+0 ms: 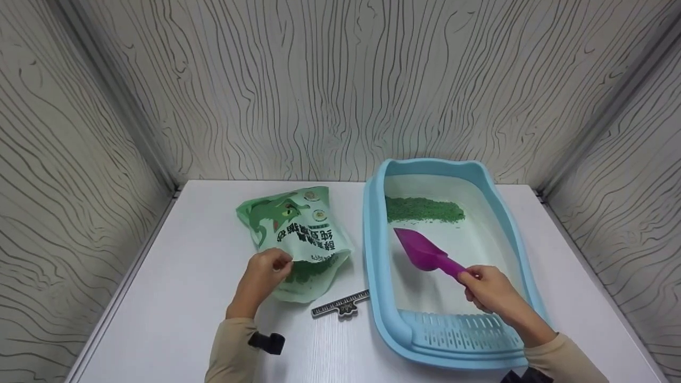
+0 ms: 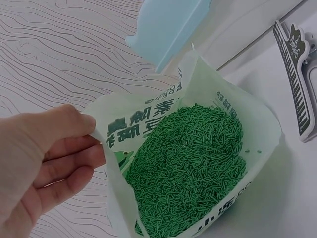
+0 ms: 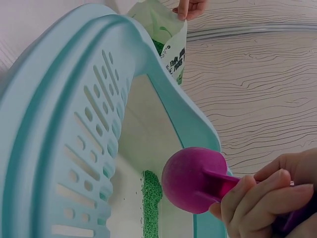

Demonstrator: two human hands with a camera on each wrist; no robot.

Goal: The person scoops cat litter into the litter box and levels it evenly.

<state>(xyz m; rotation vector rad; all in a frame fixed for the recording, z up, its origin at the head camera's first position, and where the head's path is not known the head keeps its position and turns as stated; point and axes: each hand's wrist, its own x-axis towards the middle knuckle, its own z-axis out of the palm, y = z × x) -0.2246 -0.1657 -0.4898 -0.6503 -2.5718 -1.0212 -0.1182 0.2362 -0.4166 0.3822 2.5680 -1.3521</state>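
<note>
My left hand (image 1: 266, 271) pinches the rim of an opened pale-green bag (image 1: 298, 234), holding its mouth apart. Green pellets of cat litter (image 2: 188, 168) fill much of the bag in the left wrist view. In my right hand (image 1: 492, 290) is the handle of a purple scoop (image 1: 423, 250), held above a blue litter box (image 1: 375, 255). The scoop's bowl points toward the box's far left; whether it holds pellets is hard to tell. A strip of green pellets (image 1: 425, 209) lies across the far part of the box floor.
A black-and-silver bag clip (image 1: 343, 306) lies on the white table (image 1: 175, 266) between bag and box. The box has a slotted grid (image 1: 463, 332) at its near end. Wood-patterned panels (image 1: 287, 90) stand behind and at both sides.
</note>
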